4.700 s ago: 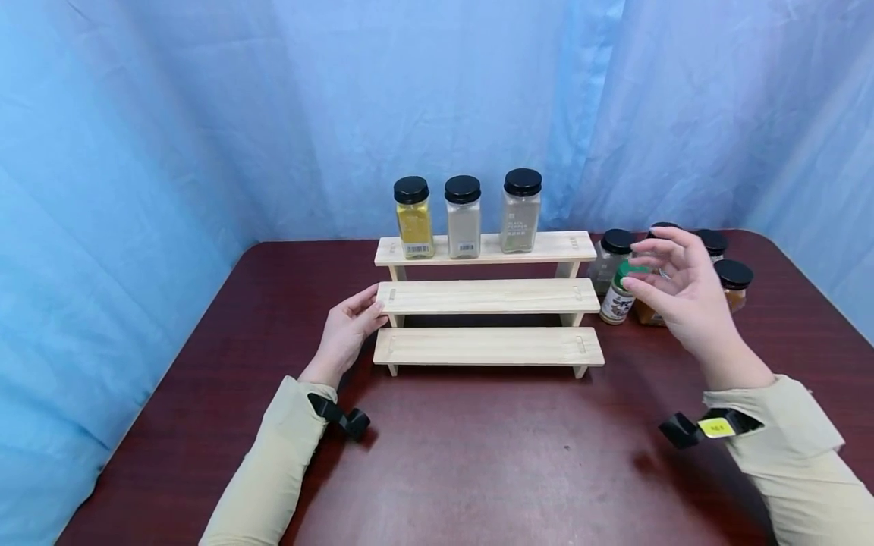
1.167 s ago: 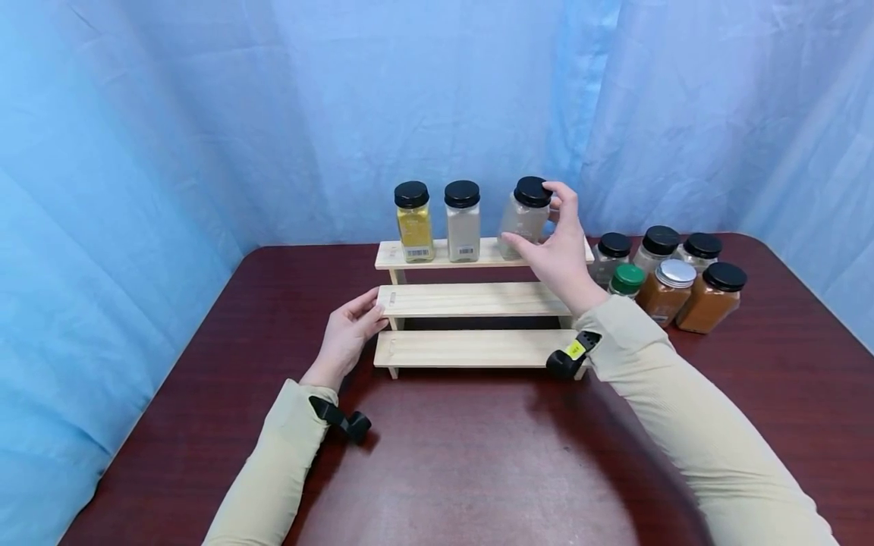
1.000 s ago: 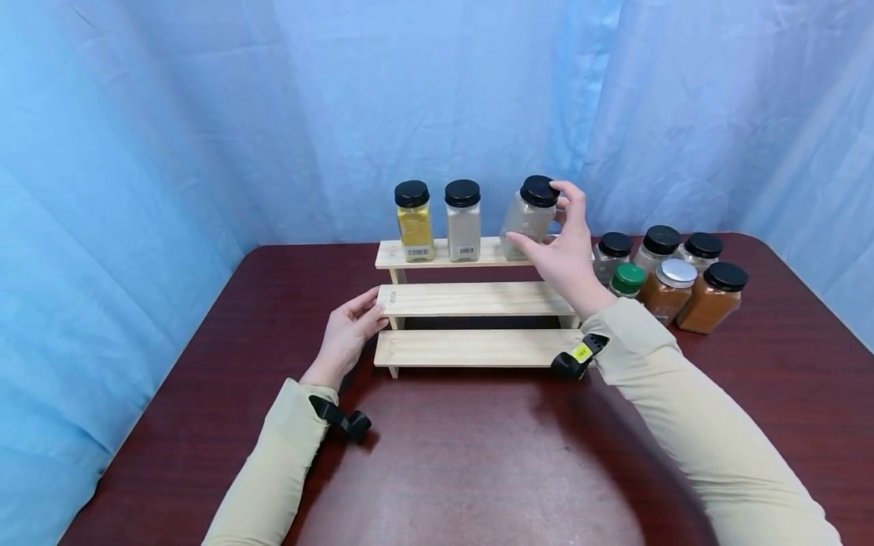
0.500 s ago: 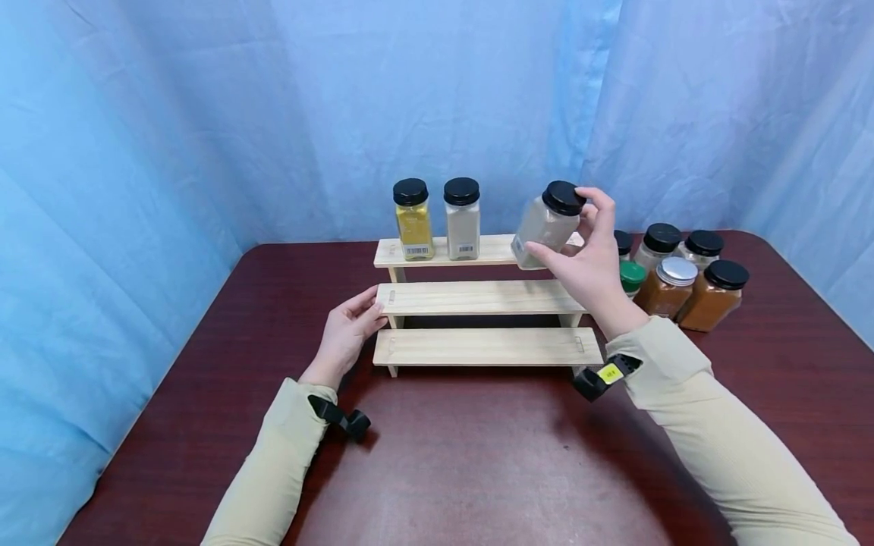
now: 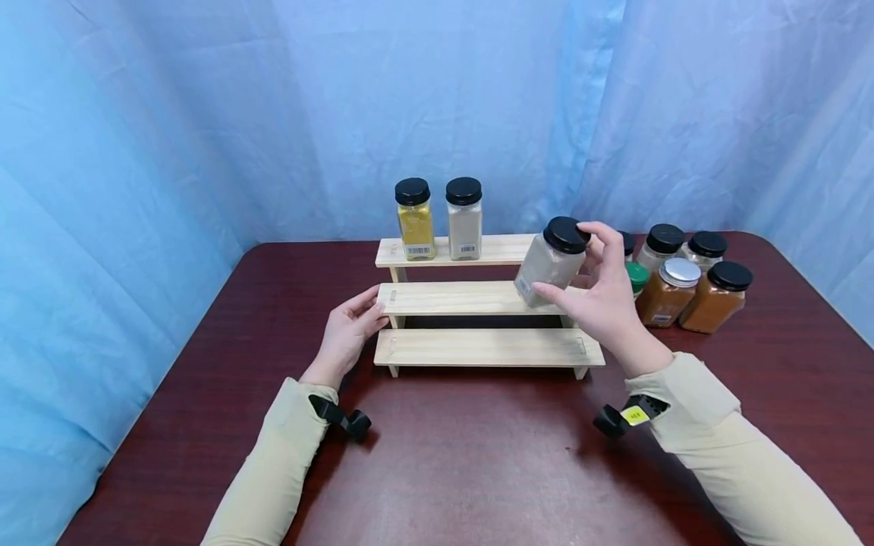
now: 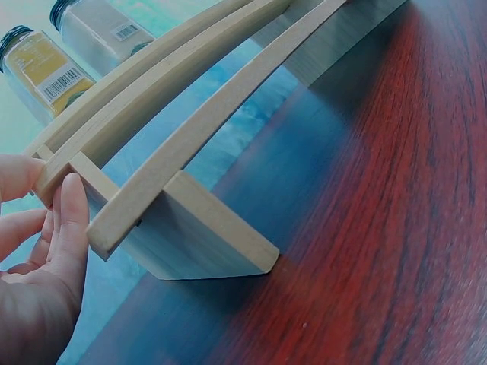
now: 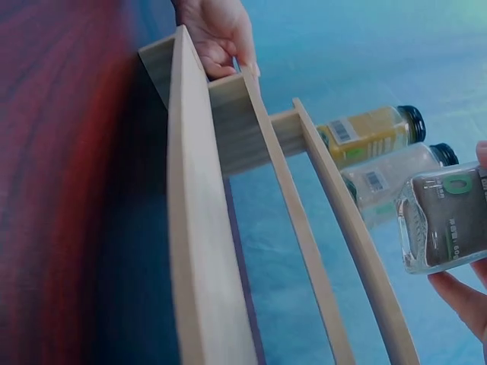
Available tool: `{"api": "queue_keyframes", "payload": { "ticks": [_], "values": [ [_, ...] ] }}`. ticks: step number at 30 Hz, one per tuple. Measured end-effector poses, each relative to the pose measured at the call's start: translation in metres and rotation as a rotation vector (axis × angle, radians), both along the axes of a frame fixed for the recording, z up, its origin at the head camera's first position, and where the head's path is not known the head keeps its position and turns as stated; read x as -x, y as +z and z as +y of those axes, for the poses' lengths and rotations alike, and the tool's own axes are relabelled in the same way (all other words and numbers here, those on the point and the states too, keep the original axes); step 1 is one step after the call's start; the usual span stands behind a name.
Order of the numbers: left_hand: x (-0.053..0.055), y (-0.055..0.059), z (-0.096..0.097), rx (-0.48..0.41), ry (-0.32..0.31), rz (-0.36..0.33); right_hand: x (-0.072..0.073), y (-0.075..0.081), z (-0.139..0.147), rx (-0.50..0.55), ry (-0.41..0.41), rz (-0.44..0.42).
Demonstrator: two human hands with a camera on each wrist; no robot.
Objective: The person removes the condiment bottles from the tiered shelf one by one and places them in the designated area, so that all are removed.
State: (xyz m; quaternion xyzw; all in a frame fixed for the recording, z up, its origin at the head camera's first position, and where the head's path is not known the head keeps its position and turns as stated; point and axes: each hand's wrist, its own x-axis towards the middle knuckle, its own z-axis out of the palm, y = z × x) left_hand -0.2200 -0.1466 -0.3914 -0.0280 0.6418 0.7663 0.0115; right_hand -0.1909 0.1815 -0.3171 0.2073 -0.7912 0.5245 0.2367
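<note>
My right hand (image 5: 608, 303) grips a clear square spice jar (image 5: 548, 267) with a black lid and greyish contents. The jar leans, lid toward the right, in front of the top shelf at the right end of the three-tier wooden rack (image 5: 457, 299). Its printed side shows in the right wrist view, where the spice jar (image 7: 450, 217) is off the shelves. My left hand (image 5: 347, 334) pinches the left end of the middle shelf, thumb and fingers on either side of the wood. On the top shelf stand a yellow spice jar (image 5: 416, 227) and a pale one (image 5: 465, 227), both black-lidded.
Several more jars stand right of the rack, among them a silver-lidded jar (image 5: 665, 292), a black-lidded orange-brown jar (image 5: 713, 299) and a green-lidded bottle (image 5: 637, 277), partly hidden by my right hand. Blue curtains (image 5: 437, 114) hang behind the dark red table (image 5: 478, 455).
My right hand, earlier empty near the right-hand jars, took hold of the third jar on the top shelf. It has since lifted, tilted and moved it right and forward-down. My left hand stays put.
</note>
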Motion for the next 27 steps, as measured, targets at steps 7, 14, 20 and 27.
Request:
{"api": "queue_keyframes", "payload": {
  "ticks": [7,14,20,27],
  "values": [
    [0.0,0.001,0.0,-0.003,-0.004,-0.001,-0.012,-0.007,0.005,-0.008,0.037,0.029],
    [-0.001,0.001,0.0,0.001,-0.001,-0.004,-0.022,-0.013,0.013,-0.057,0.043,0.019],
    [-0.001,0.001,0.0,0.003,-0.004,-0.004,-0.032,-0.016,0.023,-0.114,0.032,0.03],
    [0.0,0.001,0.0,0.006,0.002,-0.007,-0.04,-0.021,0.043,-0.189,-0.014,0.076]
  ]
}}
